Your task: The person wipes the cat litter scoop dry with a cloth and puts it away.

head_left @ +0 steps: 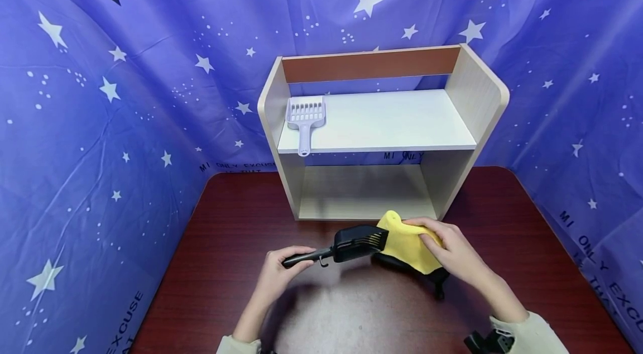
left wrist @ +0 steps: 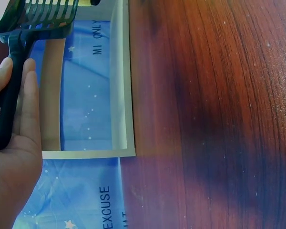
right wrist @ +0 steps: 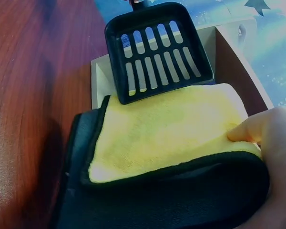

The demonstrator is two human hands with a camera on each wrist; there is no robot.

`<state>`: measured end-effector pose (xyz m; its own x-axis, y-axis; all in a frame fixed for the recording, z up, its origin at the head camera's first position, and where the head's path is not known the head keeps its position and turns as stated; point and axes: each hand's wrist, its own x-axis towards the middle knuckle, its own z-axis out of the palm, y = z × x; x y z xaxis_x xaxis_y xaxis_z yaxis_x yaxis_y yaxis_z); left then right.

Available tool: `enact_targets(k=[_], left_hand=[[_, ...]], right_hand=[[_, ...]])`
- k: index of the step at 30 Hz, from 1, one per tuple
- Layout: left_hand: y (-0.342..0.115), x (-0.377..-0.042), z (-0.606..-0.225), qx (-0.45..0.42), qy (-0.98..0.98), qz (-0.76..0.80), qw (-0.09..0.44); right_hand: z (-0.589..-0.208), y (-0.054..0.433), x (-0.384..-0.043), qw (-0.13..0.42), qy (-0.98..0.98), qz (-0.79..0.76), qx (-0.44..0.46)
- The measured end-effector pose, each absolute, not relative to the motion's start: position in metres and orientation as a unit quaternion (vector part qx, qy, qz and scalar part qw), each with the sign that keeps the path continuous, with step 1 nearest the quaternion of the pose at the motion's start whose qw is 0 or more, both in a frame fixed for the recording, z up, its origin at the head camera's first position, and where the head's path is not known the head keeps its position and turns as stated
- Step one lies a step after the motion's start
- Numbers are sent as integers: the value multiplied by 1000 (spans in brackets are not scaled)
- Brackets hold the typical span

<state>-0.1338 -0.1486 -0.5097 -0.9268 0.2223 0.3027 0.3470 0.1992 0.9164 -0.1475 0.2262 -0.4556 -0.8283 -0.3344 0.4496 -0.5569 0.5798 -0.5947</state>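
Note:
My left hand (head_left: 283, 270) grips the handle of a black slotted litter scoop (head_left: 354, 245), raised over the table with its head pointing right. In the left wrist view, thumb and fingers close around that handle (left wrist: 12, 95). My right hand (head_left: 454, 250) pinches a folded yellow cloth (head_left: 409, 245) with black edging. In the right wrist view, the cloth's upper edge overlaps the lower rim of the scoop head (right wrist: 157, 52), and a dark layer (right wrist: 181, 195) hangs below the yellow face. A pale lilac litter scoop (head_left: 305, 119) lies on the upper shelf at its left end.
A two-level pale wooden shelf unit (head_left: 477, 91) stands at the back of the dark red-brown table (head_left: 236, 214). Its side panels rise at left and right, just beyond the hands. A blue star-patterned curtain (head_left: 150, 91) surrounds the table at the back and both sides.

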Motion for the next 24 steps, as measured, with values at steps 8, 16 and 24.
enact_targets(k=[8,16,24], left_hand=[[-141,-133,-510,-188,-779,-598,17],[-130,-133,-512,-183,-778,-600,-19],[-124,-131,-511,-183,-772,-608,-29]], right_hand=[[-448,216,-149,203,-880,350,248],[-441,192,-146,264,-880,295,263],[-442,175,-144,271,-863,243,350]])
